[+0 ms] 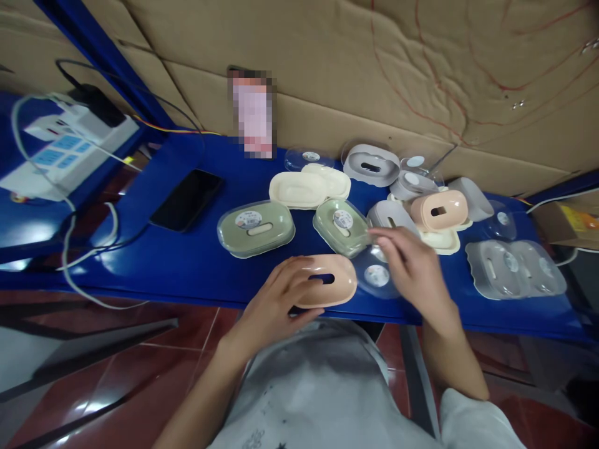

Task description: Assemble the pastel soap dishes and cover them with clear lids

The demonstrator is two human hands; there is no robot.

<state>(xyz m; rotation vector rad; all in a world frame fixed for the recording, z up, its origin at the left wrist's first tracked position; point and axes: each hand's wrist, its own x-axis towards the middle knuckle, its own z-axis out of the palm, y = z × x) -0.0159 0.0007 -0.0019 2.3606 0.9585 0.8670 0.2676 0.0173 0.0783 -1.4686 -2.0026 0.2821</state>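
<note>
At the table's front edge my left hand grips a peach oval box with a dark slot in its top, fingers along its left side. My right hand is closed in a pinch beside the right end of a green box under a clear lid; what the fingertips hold, if anything, is too small to make out. Beneath that hand lies a clear plastic lid with a round label, partly covered. A second green box, lidded and labelled, sits further left.
Cream trays, a grey slotted box and another peach box crowd the back. Two lidded grey boxes stand at right. A black phone, a power strip and cables lie left; a blurred upright object leans against cardboard.
</note>
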